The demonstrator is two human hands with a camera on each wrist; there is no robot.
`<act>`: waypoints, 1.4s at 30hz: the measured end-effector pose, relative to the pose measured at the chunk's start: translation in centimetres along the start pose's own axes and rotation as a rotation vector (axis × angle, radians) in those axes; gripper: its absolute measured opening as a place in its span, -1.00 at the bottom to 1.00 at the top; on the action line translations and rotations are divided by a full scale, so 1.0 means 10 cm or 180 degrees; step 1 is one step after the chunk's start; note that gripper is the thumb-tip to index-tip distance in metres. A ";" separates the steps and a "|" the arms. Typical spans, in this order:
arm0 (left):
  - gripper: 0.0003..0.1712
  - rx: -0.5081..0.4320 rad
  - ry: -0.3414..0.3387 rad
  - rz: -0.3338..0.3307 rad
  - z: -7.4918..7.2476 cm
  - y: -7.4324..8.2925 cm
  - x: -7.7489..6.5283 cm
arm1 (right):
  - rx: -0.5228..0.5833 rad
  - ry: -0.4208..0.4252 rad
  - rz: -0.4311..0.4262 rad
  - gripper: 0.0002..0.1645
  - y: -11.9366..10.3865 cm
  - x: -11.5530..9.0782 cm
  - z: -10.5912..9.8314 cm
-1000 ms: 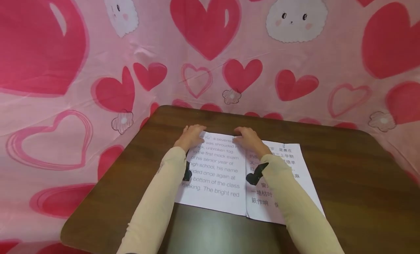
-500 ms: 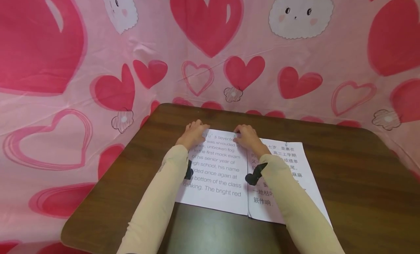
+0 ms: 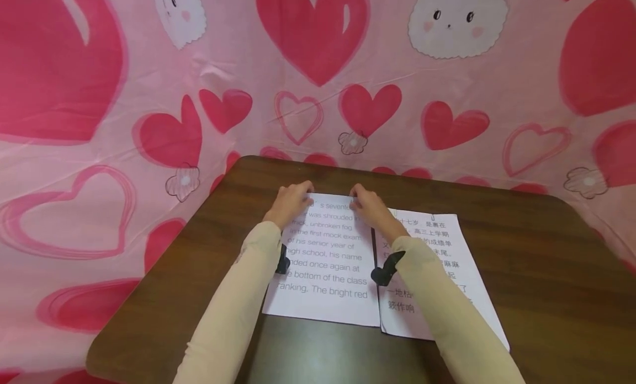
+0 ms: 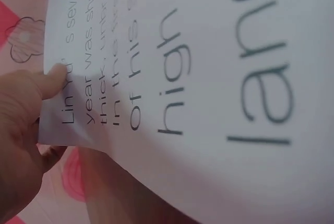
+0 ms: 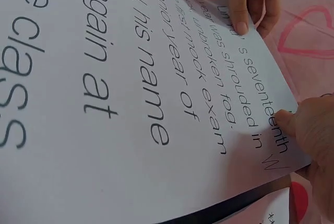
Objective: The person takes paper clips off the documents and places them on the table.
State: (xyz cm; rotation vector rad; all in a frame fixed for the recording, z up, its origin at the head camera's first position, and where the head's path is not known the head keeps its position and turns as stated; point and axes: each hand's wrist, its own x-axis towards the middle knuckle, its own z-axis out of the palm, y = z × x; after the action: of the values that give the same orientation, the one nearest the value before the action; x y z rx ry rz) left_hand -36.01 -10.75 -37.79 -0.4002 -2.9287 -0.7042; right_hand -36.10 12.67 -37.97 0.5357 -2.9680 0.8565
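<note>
A white sheet with large printed English text [image 3: 325, 309] is gripped at its two far corners. My left hand [image 3: 290, 204] pinches the far left corner; the left wrist view shows the thumb [image 4: 49, 83] on the printed face and a finger behind the paper. At the far right corner, my right hand [image 3: 372, 208] pinches likewise, its thumb [image 5: 288, 122] over the print in the right wrist view. The sheet's far edge is raised and it bends slightly. To its right a sheet with Chinese text [image 3: 449, 243] lies on the table, partly hidden under my right forearm.
The brown wooden table [image 3: 546, 273] has rounded corners. Small paper clips sit at the Chinese sheet's far edge, one clip [image 3: 433, 217] near its right corner. A pink cloth with hearts [image 3: 298, 119] hangs behind and to the left.
My hands, at the English sheet's far corners throughout, now pinch and lift its far edge. A dark gap has opened between it and the Chinese sheet. The head view has shifted slightly.
</note>
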 end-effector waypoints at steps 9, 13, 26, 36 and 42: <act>-0.72 -0.0227 -0.0022 0.0035 -0.04 0.03 -0.02 | 0.0262 0.0195 0.0103 -0.71 -0.07 -0.03 -0.04; -0.75 -0.0268 -0.0017 0.0065 -0.05 0.04 -0.03 | 0.0469 0.0245 0.0229 -0.70 -0.08 -0.03 -0.03; -0.77 -0.0261 -0.0028 0.0056 -0.05 0.07 -0.06 | 0.1016 0.0574 0.0410 -0.68 -0.07 -0.03 -0.02; -0.75 -0.0292 -0.0050 0.0062 -0.01 0.04 -0.06 | 0.1419 0.1031 0.0383 -0.72 0.03 -0.08 -0.12; -0.75 -0.0276 -0.0051 0.0076 -0.02 0.01 -0.05 | 0.1125 0.1158 0.0194 -0.71 0.29 -0.18 -0.41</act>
State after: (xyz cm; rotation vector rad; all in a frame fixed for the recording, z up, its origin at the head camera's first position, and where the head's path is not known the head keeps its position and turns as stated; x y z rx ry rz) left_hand -35.49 -10.92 -37.65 -0.4501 -2.9107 -0.8308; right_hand -35.68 17.64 -36.15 0.2556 -2.5283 1.3342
